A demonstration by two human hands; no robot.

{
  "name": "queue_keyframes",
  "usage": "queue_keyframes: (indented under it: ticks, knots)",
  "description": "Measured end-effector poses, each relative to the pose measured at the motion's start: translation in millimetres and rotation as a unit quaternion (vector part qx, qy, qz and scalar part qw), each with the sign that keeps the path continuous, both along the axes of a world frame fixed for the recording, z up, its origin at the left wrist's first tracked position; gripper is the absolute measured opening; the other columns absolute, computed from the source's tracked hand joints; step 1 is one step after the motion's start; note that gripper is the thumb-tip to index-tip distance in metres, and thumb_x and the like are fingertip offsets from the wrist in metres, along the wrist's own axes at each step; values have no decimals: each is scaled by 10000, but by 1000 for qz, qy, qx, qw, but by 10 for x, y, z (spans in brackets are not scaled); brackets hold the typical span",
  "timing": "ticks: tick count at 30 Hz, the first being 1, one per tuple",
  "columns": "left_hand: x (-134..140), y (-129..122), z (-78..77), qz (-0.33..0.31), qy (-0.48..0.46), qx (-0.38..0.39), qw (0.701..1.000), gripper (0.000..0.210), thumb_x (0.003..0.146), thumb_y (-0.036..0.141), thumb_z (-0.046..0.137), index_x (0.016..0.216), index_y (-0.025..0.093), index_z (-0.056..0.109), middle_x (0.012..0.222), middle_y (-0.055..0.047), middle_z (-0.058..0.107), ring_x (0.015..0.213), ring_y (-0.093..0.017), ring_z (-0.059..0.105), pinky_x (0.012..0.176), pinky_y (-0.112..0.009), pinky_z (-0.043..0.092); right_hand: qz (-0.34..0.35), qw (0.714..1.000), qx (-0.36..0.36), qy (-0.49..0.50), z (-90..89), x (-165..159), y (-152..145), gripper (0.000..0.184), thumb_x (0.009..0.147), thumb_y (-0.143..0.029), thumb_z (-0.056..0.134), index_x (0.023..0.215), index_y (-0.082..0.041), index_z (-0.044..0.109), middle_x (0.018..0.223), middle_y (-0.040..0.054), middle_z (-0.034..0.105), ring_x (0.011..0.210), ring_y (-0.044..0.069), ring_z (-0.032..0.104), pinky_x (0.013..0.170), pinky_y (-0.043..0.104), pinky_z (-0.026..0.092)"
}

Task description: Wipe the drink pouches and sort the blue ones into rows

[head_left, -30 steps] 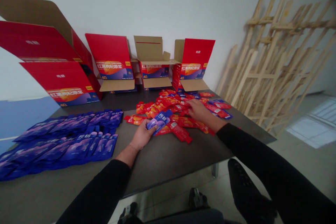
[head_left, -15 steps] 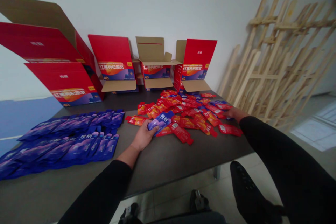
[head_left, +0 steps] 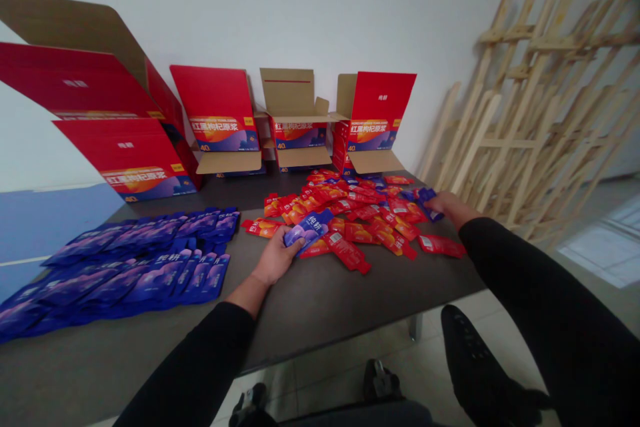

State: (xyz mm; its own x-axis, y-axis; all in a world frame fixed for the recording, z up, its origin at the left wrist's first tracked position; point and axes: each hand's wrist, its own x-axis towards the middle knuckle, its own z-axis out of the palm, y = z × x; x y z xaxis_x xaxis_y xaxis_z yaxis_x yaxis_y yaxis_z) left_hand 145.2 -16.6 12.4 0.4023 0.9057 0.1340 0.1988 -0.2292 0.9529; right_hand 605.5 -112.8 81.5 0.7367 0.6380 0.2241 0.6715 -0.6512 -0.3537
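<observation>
My left hand (head_left: pixel 277 255) is closed on a blue pouch (head_left: pixel 311 227), thumb on top, at the near left edge of a loose pile of red pouches (head_left: pixel 350 203). At the pile's right side my right hand (head_left: pixel 449 205) grips another blue pouch (head_left: pixel 429 203) by its end. More blue pouches show partly hidden among the red ones. A lone red pouch (head_left: pixel 442 245) lies just in front of my right hand. Left of my left hand, blue pouches (head_left: pixel 160 278) lie overlapped in two rows.
Several open red cartons (head_left: pixel 223 110) stand along the back of the dark table (head_left: pixel 300 310) against the wall. A bigger carton (head_left: pixel 145 163) is at the left. Wooden easels (head_left: pixel 505 140) lean on the wall at the right, beyond the table's edge.
My right hand has taken hold of a blue pouch at the right of the pile, where a red pouch lay by its fingers before. My left hand keeps its pouch in place.
</observation>
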Motion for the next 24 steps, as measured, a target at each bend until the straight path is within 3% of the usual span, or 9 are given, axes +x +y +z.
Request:
queue_keyframes:
  ticks: [3,6,8,11,14,17,19,24]
  knots:
    - [16,26,-33,6,-43,-32,999,371,705,433,759,866,191,528,734,43,570,636,-107,504,610,-218,417,-33,999,-17,37,184,-80,96,152,800,-239,721,849,-98,749,890,206,727,924,318,705,757,374,533]
    - [32,61,-49,10,-106,-96,990,417,688,433,786,836,193,479,707,48,575,586,-90,523,556,-199,423,18,982,116,145,267,-429,210,251,880,-282,656,1062,-119,711,990,143,740,872,234,711,771,336,551]
    - [37,79,-40,17,-147,-138,979,450,682,438,797,834,197,449,714,43,590,584,-101,567,539,-208,462,98,933,191,289,256,-796,284,253,887,-272,653,1095,-132,692,965,107,749,771,191,703,731,320,573]
    - [34,88,-6,21,-189,-179,965,475,700,432,797,927,211,444,836,8,652,686,-154,663,558,-272,550,204,828,246,460,163,-1434,380,199,867,-283,684,1018,-153,697,915,85,756,700,176,684,698,323,596]
    - [28,75,31,10,-203,-190,961,475,762,446,758,1044,223,447,982,-44,682,834,-203,705,564,-302,585,283,747,239,551,6,-2034,463,190,825,-343,736,885,-168,692,833,45,749,664,164,670,694,320,597]
    - [31,60,56,-2,-210,-197,958,451,794,428,744,1099,205,499,1021,-63,679,863,-185,699,609,-291,600,336,687,226,604,-196,-2488,560,215,815,-375,745,839,-172,679,801,32,739,693,172,675,744,341,589]
    - [38,49,67,-20,-217,-216,952,430,811,419,732,1126,195,545,1028,-66,680,846,-167,695,651,-291,605,332,680,215,617,-335,-2691,633,222,811,-377,749,821,-168,676,777,23,731,675,165,666,735,340,583]
    - [55,24,67,-44,-229,-239,942,441,802,460,729,1120,188,590,983,-61,695,799,-159,692,662,-283,596,298,706,194,613,-570,-2944,758,195,806,-362,753,833,-190,666,706,-7,703,569,125,605,600,272,548]
